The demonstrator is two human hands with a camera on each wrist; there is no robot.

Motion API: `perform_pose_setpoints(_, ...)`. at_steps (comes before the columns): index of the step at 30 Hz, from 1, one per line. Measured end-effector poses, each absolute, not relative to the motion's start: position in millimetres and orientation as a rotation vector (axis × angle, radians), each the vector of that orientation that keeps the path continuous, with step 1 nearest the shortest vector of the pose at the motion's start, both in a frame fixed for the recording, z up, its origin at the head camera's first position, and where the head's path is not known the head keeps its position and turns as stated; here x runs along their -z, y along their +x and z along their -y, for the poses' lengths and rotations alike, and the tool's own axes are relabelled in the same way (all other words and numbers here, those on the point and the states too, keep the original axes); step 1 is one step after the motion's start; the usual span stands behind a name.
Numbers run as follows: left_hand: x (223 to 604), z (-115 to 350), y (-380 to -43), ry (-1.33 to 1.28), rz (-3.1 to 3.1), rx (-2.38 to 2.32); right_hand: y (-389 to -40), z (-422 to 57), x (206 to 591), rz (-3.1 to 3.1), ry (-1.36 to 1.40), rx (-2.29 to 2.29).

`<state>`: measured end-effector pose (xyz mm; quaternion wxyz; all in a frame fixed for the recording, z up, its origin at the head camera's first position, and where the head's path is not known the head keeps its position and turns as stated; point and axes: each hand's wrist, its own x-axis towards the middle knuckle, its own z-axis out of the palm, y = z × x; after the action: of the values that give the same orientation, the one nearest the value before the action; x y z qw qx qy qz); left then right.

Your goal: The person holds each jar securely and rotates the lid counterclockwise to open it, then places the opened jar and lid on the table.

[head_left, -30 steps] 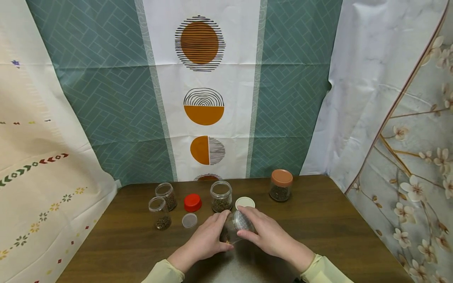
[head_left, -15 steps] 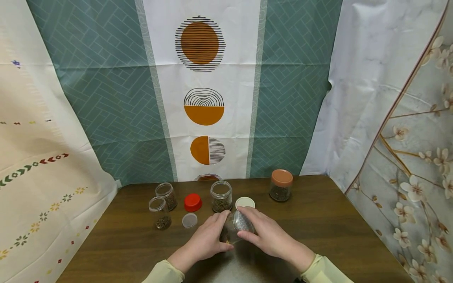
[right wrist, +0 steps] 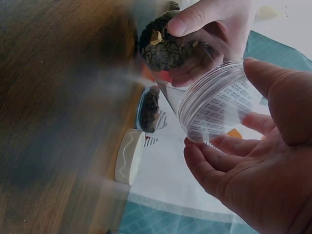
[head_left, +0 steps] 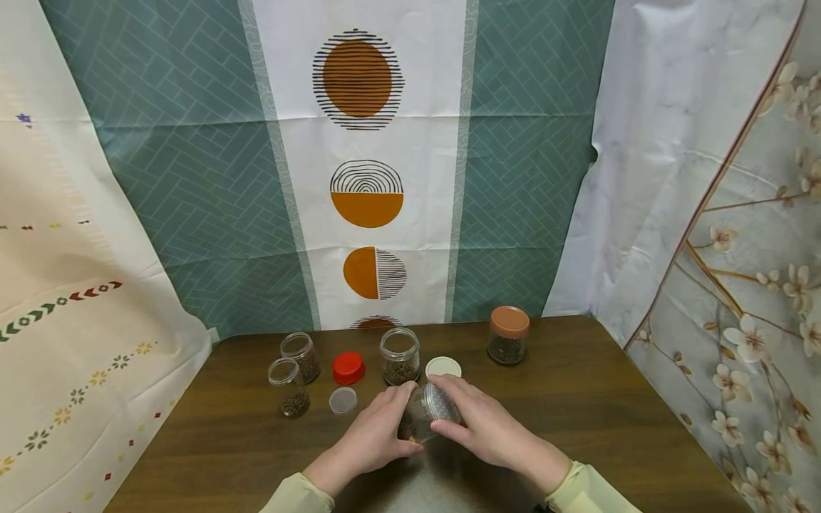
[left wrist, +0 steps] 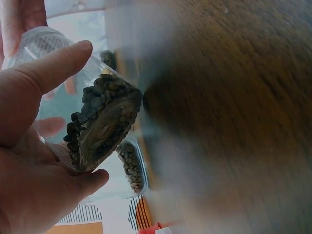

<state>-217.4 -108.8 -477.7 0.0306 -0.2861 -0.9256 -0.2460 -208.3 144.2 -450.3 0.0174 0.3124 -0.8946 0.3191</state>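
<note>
A clear jar [left wrist: 113, 100] with dark pebble-like pieces at its bottom is tilted low over the table. My left hand [head_left: 378, 431] grips the jar's body, thumb on one side and fingers on the other. At the jar's upper end is a clear ridged lid [right wrist: 219, 105] with printed text, which the thumb and fingers of my right hand [head_left: 484, 420] hold by its rim. Whether the lid is fully seated I cannot tell. Just beyond the hands lies a white lid [head_left: 443, 367], next to a lidless jar [head_left: 400, 365] with similar small pieces.
Two slim lidless jars [head_left: 291, 392] holding small pieces stand on the left. Between them and the middle jar lie a red lid [head_left: 348, 368] and a small translucent lid [head_left: 343, 400]. A jar with an orange-brown lid [head_left: 509, 322] stands at the back right of the wooden table [head_left: 616, 427].
Both hands and the jar keep the same pose. Only the head view has shifted very slightly.
</note>
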Motion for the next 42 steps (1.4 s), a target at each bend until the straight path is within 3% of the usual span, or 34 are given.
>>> perform_pose_setpoints(42,477.7,109.2,-217.0,-0.899,2.828,0.712,-209.3,-151.6,449.8,2.737,1.08,-0.98)
